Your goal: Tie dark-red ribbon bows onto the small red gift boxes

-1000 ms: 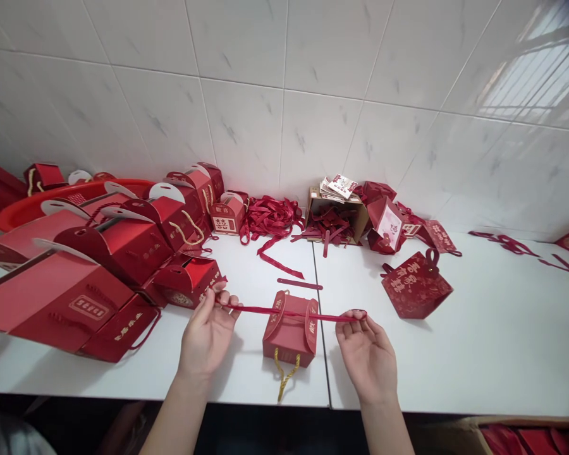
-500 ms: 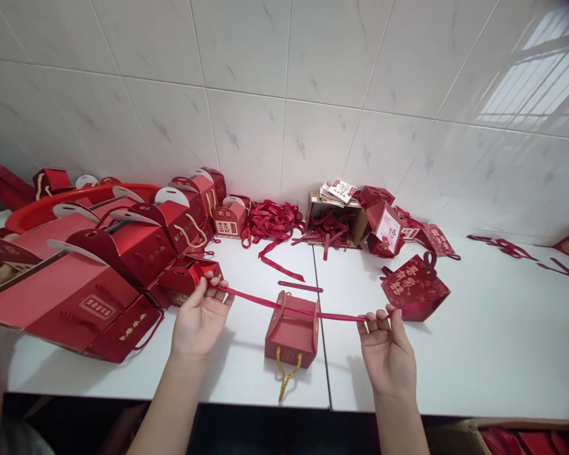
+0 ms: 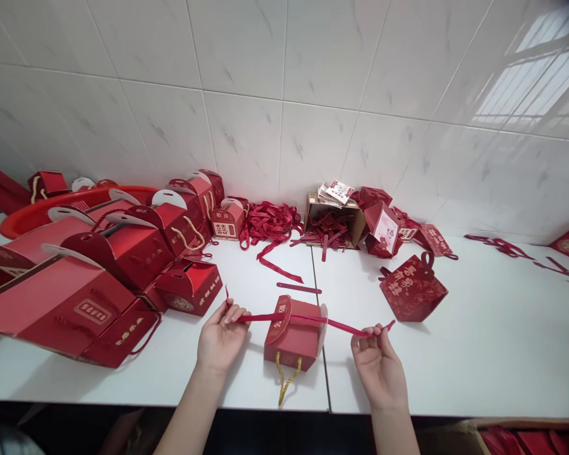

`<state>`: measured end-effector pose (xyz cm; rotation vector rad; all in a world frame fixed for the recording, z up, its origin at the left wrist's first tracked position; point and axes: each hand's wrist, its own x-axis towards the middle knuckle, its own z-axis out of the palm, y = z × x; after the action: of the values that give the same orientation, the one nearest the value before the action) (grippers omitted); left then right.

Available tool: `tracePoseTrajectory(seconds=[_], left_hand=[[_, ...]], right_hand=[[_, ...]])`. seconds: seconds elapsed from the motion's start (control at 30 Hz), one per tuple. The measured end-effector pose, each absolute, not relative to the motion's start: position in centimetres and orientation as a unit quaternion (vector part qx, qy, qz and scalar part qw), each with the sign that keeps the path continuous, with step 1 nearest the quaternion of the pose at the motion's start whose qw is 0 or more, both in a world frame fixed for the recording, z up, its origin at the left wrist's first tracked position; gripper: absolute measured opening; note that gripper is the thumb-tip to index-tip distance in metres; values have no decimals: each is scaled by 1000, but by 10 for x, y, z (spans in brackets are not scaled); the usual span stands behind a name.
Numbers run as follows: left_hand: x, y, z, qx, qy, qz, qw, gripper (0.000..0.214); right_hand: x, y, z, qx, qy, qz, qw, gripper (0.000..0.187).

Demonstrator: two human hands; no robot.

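My left hand [image 3: 222,332] and right hand [image 3: 378,366] each pinch an end of the thin dark-red ribbon [image 3: 346,327] strung through the small red cardboard gift box [image 3: 291,347] on the white surface [image 3: 478,360], mid-threading I judge, so next needs an even pull.

A red 囍, double happiness, stood on the white label of a small box [image 3: 226,227] by the wall. Gold characters on the red pouch [image 3: 412,289] and on the flaps of the gift box [image 3: 294,341] were too blurred to read.
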<state>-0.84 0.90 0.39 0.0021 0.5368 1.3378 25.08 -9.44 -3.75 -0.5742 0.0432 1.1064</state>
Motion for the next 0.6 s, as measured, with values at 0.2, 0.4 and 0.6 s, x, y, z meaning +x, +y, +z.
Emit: tracePoseTrajectory(seconds=[0.2, 0.4, 0.6], left_hand=[[-7, 10, 5, 7, 252, 617, 746, 30], [-23, 19, 43, 128, 214, 671, 699, 19], [-11, 23, 99, 382, 205, 669, 604, 12]], right_hand=[[253, -93, -41, -259, 12, 523, 812, 13], [260, -88, 9, -282, -35, 454, 844, 14], [250, -66, 75, -341, -255, 336, 840, 17]])
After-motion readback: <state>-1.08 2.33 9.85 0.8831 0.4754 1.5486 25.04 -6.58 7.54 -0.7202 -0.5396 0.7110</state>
